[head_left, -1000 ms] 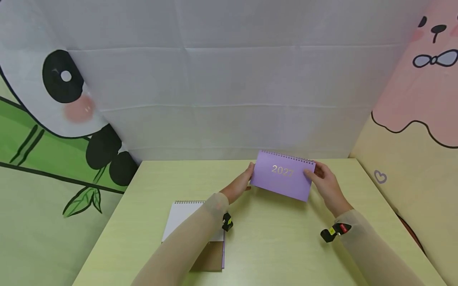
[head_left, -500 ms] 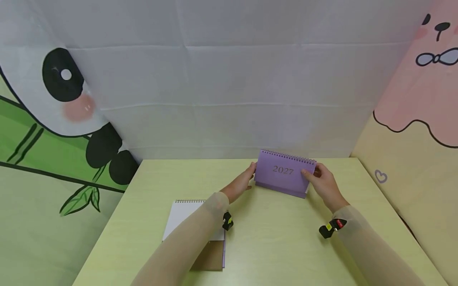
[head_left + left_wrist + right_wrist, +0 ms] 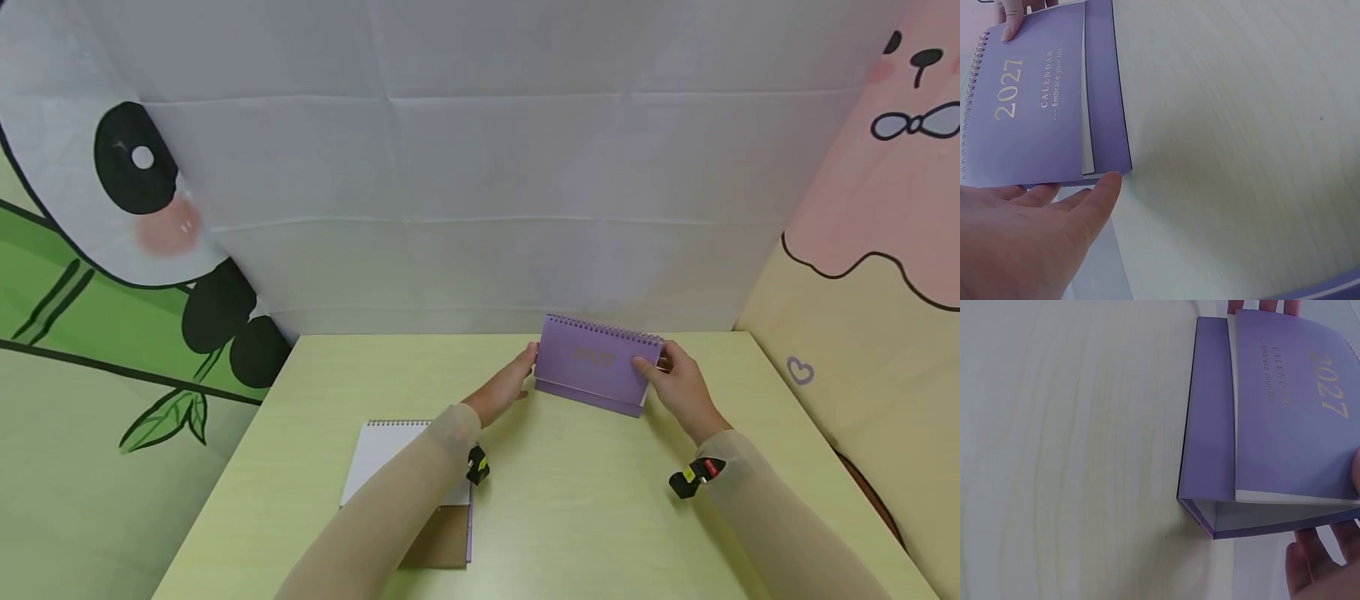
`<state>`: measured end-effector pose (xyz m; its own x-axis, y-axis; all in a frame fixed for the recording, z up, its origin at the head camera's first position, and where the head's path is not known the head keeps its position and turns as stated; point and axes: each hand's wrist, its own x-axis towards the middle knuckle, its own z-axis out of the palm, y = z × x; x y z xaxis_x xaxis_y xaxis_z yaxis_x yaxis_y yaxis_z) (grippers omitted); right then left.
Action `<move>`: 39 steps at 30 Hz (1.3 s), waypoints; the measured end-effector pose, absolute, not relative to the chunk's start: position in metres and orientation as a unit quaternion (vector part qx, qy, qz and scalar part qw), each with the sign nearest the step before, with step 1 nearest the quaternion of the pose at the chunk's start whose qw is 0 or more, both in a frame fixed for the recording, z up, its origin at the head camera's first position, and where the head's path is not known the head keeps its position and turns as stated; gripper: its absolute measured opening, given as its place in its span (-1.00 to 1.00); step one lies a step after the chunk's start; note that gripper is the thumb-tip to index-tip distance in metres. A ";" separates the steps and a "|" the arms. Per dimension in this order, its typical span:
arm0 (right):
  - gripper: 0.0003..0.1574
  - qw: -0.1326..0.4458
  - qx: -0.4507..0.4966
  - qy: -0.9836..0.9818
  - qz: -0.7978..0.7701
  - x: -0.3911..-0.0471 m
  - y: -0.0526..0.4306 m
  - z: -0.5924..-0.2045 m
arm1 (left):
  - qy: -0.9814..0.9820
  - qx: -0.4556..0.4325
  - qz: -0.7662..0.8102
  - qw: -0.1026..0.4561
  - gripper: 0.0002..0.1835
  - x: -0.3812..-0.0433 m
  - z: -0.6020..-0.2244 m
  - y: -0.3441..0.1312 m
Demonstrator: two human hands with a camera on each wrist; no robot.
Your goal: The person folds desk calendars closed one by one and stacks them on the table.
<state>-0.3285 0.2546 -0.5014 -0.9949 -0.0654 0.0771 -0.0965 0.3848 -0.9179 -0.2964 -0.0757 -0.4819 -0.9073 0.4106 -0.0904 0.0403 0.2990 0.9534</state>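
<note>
A purple desk calendar (image 3: 588, 375) with a spiral top and "2027" on its cover stands as a tent at the back right of the table. My right hand (image 3: 682, 392) pinches its right side, thumb on the cover and fingers behind. My left hand (image 3: 502, 387) rests against its left side with straight fingers. In the left wrist view, fingertips (image 3: 1110, 181) touch the calendar's end close to its base corner. The right wrist view shows the calendar's folded base (image 3: 1207, 425), with the cover pages hanging slightly away from the backing.
A second spiral-bound item with a white page (image 3: 382, 454), a brown lower part (image 3: 442, 542) and a purple edge lies at front left, partly under my left sleeve. A white cloth wall (image 3: 480, 267) closes the table's back edge.
The calendar's lower edge has swung back from a raised tilt, so its base strip now shows below the cover. My right hand has shifted slightly left with it; the left hand barely moved.
</note>
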 end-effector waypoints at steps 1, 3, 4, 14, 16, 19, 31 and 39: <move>-0.30 0.016 0.050 -0.834 0.549 -0.329 0.256 -0.502 | 0.789 0.142 0.575 0.163 0.00 -0.297 -0.482 -0.075; -0.33 0.019 0.050 -0.838 0.543 -0.330 0.257 -0.502 | 0.788 0.141 0.576 0.164 0.00 -0.298 -0.482 -0.074; -0.35 0.020 0.049 -0.840 0.540 -0.331 0.258 -0.502 | 0.788 0.140 0.576 0.165 0.00 -0.299 -0.483 -0.073; -0.48 0.032 0.033 -0.850 0.524 -0.332 0.260 -0.498 | 0.791 0.136 0.573 0.165 0.01 -0.302 -0.484 -0.070; -0.48 0.035 0.031 -0.852 0.521 -0.332 0.261 -0.498 | 0.792 0.135 0.572 0.165 0.02 -0.302 -0.484 -0.070; -0.48 0.038 0.027 -0.853 0.519 -0.331 0.260 -0.498 | 0.793 0.134 0.572 0.162 0.02 -0.304 -0.485 -0.070; -0.58 0.079 0.033 -0.859 0.505 -0.329 0.259 -0.495 | 0.793 0.138 0.570 0.165 0.02 -0.304 -0.484 -0.072; -0.59 0.137 0.047 -0.850 0.507 -0.326 0.253 -0.466 | 0.796 0.139 0.565 0.163 -0.02 -0.307 -0.480 -0.074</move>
<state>-0.3261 0.2530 -0.4658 -0.9579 0.0600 0.2806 -0.2183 0.4824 -0.8483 -0.3071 -0.0736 -0.4795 -0.9078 0.4067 -0.1023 0.0375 0.3217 0.9461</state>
